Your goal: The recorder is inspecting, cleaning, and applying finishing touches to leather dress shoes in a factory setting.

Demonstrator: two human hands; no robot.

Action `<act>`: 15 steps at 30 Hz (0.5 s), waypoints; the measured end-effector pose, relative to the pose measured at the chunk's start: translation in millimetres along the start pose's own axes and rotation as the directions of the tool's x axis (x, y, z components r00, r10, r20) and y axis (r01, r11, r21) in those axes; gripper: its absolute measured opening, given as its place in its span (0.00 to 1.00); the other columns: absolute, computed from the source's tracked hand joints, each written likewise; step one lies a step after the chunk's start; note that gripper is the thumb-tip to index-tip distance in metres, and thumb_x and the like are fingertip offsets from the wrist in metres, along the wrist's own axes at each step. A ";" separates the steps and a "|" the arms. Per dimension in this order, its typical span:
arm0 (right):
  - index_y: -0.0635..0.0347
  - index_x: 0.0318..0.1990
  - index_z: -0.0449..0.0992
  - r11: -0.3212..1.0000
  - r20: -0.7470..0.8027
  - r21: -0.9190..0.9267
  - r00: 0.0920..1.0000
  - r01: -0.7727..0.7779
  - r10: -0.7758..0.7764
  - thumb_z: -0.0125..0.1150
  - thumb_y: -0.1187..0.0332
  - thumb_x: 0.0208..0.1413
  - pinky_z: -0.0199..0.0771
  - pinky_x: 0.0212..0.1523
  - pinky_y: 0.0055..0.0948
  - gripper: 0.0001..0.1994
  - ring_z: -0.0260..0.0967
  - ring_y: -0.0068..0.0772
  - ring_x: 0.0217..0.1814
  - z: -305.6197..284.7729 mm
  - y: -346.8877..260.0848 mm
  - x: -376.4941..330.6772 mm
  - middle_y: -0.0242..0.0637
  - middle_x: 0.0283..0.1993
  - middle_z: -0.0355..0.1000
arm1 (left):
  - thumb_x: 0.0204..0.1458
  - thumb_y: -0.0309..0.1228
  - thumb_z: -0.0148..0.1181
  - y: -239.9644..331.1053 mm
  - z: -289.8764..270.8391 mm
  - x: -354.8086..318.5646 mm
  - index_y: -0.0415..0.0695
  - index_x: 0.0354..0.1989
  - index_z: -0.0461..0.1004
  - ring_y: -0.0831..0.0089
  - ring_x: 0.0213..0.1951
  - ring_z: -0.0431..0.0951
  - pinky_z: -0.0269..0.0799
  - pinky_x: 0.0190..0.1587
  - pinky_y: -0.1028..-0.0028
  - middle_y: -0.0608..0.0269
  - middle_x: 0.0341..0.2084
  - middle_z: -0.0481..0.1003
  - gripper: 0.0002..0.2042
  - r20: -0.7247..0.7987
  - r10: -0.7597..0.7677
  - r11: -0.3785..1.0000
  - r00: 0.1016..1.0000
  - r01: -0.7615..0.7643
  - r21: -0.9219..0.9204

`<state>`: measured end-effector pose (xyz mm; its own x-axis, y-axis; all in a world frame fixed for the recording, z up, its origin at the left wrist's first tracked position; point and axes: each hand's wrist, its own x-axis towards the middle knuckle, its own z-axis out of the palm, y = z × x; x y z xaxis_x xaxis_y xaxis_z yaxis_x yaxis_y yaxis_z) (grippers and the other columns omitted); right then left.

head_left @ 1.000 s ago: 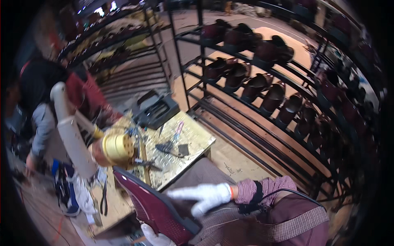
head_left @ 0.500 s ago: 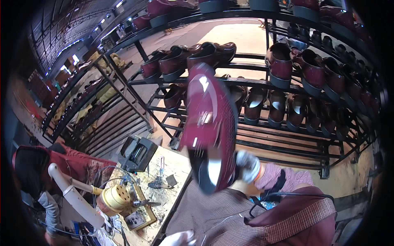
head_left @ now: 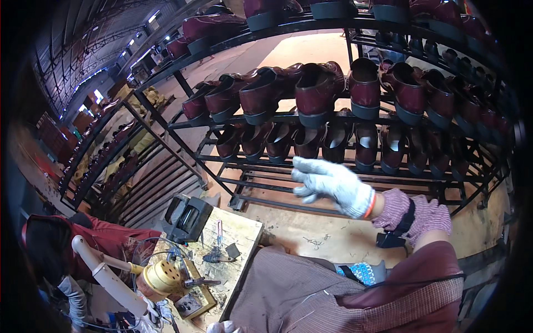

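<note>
In front of the shoe rack (head_left: 261,165), my right hand (head_left: 333,186) is raised, in a white knit glove with an orange cuff edge. Its fingers stretch toward the left, apart, holding nothing. Just above it a glossy burgundy shoe (head_left: 317,94) with a dark sole rests on the rack's middle tier, heel toward me. More burgundy shoes (head_left: 262,89) line up on both sides of it. Only a few gloved fingers of my left hand (head_left: 224,327) show at the bottom edge, beside the workbench (head_left: 244,226); whether they hold anything is hidden.
On the bench lie a black metal device (head_left: 186,217), a brush (head_left: 216,258) and a pinkish cutter (head_left: 220,228). A yellow lamp (head_left: 161,277) on a jointed arm leans over it. At left, a co-worker in red (head_left: 116,236) sits close. Another rack (head_left: 105,161) stands behind.
The burgundy shoe that my right hand held up has gone onto the middle tier, filling a gap there. My right hand has let go and opened. My left hand has slipped lower.
</note>
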<state>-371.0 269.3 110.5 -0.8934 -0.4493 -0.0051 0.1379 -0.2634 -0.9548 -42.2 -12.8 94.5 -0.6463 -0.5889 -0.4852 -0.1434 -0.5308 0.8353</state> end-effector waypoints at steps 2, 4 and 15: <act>0.60 0.72 0.69 0.260 0.231 -0.826 0.722 0.500 -0.652 0.66 0.64 0.65 0.76 0.68 0.46 0.29 0.73 0.55 0.68 -29.4 -25.1 -7.2 0.51 0.74 0.68 | 0.70 0.41 0.55 1.2 -4.2 -2.0 0.37 0.66 0.70 0.54 0.56 0.78 0.76 0.59 0.58 0.48 0.58 0.76 0.24 -0.005 -0.006 1.000 1.000 0.006 0.001; 0.55 0.72 0.70 -0.301 0.362 -0.932 0.440 0.204 -0.822 0.67 0.61 0.60 0.79 0.63 0.43 0.31 0.77 0.48 0.64 -68.0 -68.5 1.2 0.49 0.68 0.73 | 0.70 0.41 0.55 2.8 -7.0 -4.5 0.37 0.66 0.70 0.54 0.56 0.78 0.76 0.59 0.59 0.48 0.57 0.76 0.23 -0.012 -0.006 1.000 1.000 0.006 -0.010; 0.48 0.23 0.80 -0.533 0.522 -0.763 0.835 0.366 -0.174 0.72 0.53 0.49 0.74 0.25 0.41 0.13 0.74 0.43 0.25 26.4 -74.3 -59.0 0.36 0.24 0.71 | 0.70 0.35 0.58 -8.9 18.5 -36.5 0.35 0.49 0.78 0.69 0.39 0.81 0.80 0.47 0.70 0.56 0.41 0.80 0.13 -0.032 0.002 0.975 0.999 -0.009 -0.221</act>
<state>-317.3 292.8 189.6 -0.5469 -0.7748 0.3172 -0.7266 0.6275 0.2797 -31.2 24.7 109.6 -0.6225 -0.6089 -0.4917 0.0316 -0.6473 0.7616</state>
